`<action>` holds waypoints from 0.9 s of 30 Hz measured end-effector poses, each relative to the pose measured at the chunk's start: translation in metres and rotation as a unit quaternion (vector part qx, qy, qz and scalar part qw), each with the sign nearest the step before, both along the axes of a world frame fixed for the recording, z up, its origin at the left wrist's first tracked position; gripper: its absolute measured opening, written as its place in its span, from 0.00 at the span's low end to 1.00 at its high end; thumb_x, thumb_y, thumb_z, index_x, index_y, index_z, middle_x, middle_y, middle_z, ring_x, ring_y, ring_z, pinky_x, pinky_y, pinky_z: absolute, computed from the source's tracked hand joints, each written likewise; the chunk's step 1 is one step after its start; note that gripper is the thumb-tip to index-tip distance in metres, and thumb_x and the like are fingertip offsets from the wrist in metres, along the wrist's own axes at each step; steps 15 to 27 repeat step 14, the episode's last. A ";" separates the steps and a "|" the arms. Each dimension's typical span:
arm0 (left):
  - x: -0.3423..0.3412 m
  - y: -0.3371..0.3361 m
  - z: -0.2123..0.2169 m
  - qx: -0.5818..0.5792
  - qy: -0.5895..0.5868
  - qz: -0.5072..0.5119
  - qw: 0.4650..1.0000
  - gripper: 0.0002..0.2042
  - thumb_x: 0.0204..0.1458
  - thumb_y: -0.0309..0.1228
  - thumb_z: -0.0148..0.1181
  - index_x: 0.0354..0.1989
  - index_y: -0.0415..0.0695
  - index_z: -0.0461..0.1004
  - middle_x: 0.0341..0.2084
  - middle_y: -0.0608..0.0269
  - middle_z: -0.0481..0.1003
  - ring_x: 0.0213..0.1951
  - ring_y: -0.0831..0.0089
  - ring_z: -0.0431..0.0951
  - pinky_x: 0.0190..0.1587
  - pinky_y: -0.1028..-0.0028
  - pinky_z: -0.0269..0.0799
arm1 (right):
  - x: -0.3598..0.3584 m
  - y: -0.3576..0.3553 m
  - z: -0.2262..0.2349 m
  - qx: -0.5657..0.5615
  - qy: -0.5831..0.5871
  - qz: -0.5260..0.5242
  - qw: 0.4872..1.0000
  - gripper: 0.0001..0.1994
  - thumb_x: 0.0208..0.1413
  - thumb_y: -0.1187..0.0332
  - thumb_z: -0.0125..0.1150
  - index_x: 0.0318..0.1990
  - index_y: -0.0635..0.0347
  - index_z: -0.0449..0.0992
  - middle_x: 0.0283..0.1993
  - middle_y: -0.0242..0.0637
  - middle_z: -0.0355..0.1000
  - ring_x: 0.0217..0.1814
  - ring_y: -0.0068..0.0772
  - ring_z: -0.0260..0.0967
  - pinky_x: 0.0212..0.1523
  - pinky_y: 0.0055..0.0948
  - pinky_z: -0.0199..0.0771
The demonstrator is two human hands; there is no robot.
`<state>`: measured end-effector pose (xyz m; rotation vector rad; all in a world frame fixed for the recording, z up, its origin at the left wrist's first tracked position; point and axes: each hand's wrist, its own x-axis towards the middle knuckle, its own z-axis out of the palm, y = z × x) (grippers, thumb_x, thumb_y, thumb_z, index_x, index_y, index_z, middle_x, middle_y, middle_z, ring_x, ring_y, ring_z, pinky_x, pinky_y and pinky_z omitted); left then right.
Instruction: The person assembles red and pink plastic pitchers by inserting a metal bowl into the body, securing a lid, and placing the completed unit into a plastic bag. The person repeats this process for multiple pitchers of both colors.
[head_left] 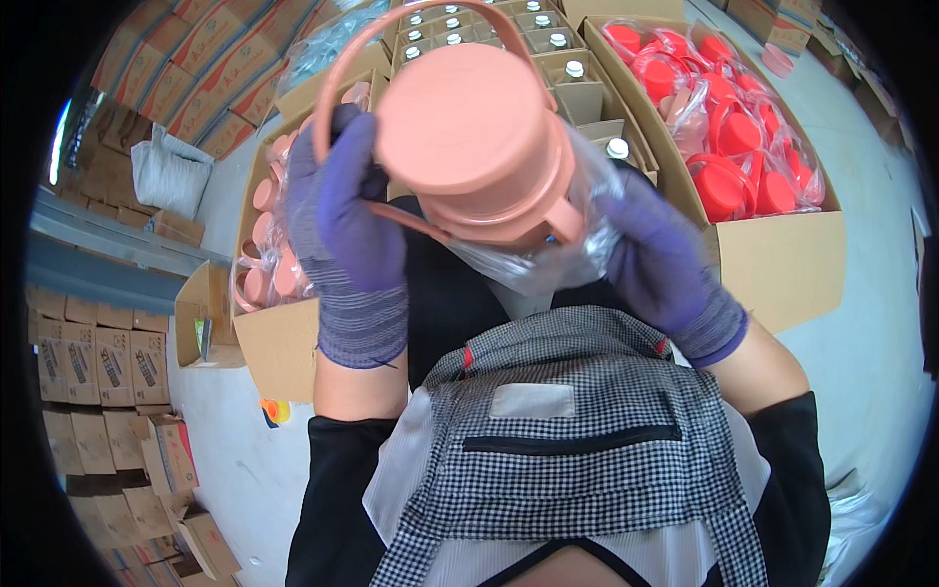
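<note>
A pink lidded jug point(465, 127) with a round flat top and a large loop handle is held up in front of me, tilted. Clear plastic film point(528, 266) wraps its lower part. My left hand point(344, 196), in a purple glove, is closed on its left side at the handle. On the other side, my right hand point(657, 240), gloved alike, grips the lower body through the film; part of its fingers is hidden behind the jug. A carton of pink plastic parts point(262, 230) stands close to my left hand.
Beyond the jug stands a divided carton point(606, 98) of white-capped items. To its right, an open carton point(778, 264) holds red plastic parts in clear bags. Stacked cartons point(210, 64) line the left side. A white sack point(171, 171) and a pink basket point(778, 61) also show.
</note>
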<state>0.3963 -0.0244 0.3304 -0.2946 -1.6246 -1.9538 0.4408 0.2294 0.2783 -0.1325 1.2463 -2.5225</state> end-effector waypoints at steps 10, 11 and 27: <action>-0.007 0.020 -0.011 -0.255 0.118 -0.028 0.959 0.16 0.58 0.22 0.63 0.55 0.42 0.75 0.31 0.68 0.72 0.29 0.80 0.72 0.34 0.81 0.69 | 0.007 -0.035 0.014 -0.102 0.050 -0.006 0.994 0.22 0.70 0.66 0.55 0.66 0.66 0.64 0.61 0.42 0.71 0.64 0.37 0.74 0.63 0.42 0.79; -0.004 0.018 -0.014 -0.323 0.133 -0.014 0.937 0.20 0.58 0.24 0.63 0.60 0.44 0.72 0.33 0.67 0.73 0.32 0.78 0.75 0.36 0.78 0.72 | -0.004 -0.021 0.017 -0.153 0.077 -0.016 0.985 0.18 0.71 0.68 0.52 0.64 0.67 0.68 0.58 0.42 0.74 0.62 0.37 0.75 0.62 0.43 0.79; 0.026 0.010 -0.014 -0.124 -0.161 -0.246 0.948 0.42 0.55 0.34 0.67 0.79 0.54 0.54 0.42 0.61 0.76 0.40 0.72 0.80 0.42 0.74 0.76 | -0.038 0.028 0.030 -0.268 0.141 0.068 0.951 0.15 0.73 0.69 0.51 0.60 0.68 0.72 0.54 0.46 0.77 0.61 0.39 0.77 0.65 0.45 0.77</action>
